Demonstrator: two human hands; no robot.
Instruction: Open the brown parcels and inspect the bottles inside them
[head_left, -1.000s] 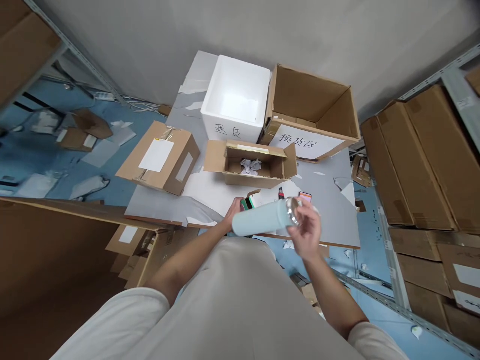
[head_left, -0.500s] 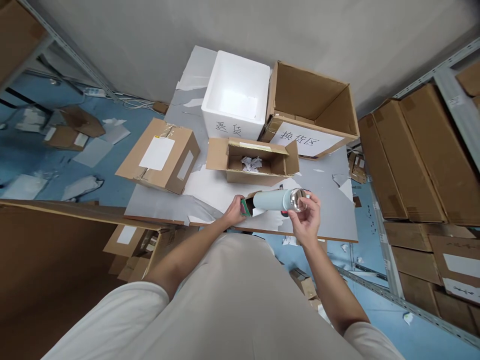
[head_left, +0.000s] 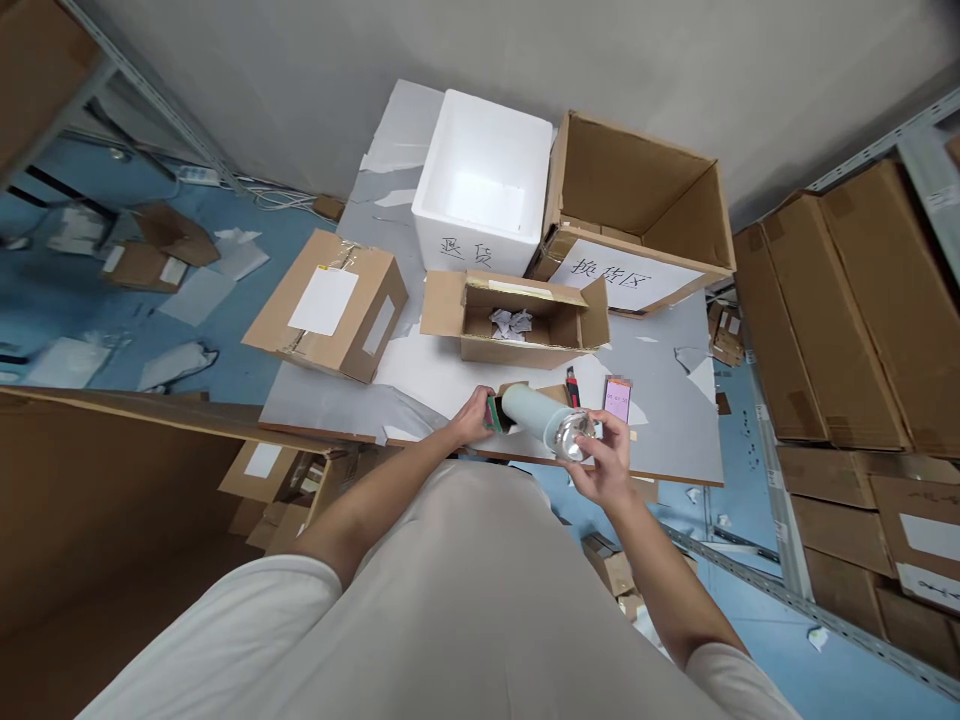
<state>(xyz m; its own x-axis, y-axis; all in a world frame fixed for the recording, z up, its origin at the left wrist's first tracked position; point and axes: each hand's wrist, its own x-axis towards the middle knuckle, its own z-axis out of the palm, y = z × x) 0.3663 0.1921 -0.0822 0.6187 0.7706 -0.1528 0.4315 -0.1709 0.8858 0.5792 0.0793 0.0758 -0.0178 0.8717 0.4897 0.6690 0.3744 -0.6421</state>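
Note:
My right hand (head_left: pixel 604 462) grips a pale blue thermos flask (head_left: pixel 534 412) by its shiny metal lid end, fingers around the lid. The flask lies tilted, its lid end lower and toward me. In my left hand (head_left: pixel 473 416) is a small green-edged carton (head_left: pixel 495 413), its dark open end facing the base of the flask. Whether the base is still inside the carton's mouth I cannot tell. Just beyond the flask lie a red and black box cutter (head_left: pixel 573 388) and a phone with a pink screen (head_left: pixel 617 400).
An open carton (head_left: pixel 517 352) with crumpled paper (head_left: pixel 511 323) stands ahead of my hands. Behind it are a white foam box (head_left: pixel 472 240) and a large labelled cardboard box (head_left: pixel 637 285). A taped box (head_left: pixel 324 310) sits on the table's left. Shelves of boxes (head_left: pixel 832 300) flank the right.
The flask's lid end has swung down and toward me, with my right hand following it. The phone and box cutter now show more fully. My left hand still holds the small carton.

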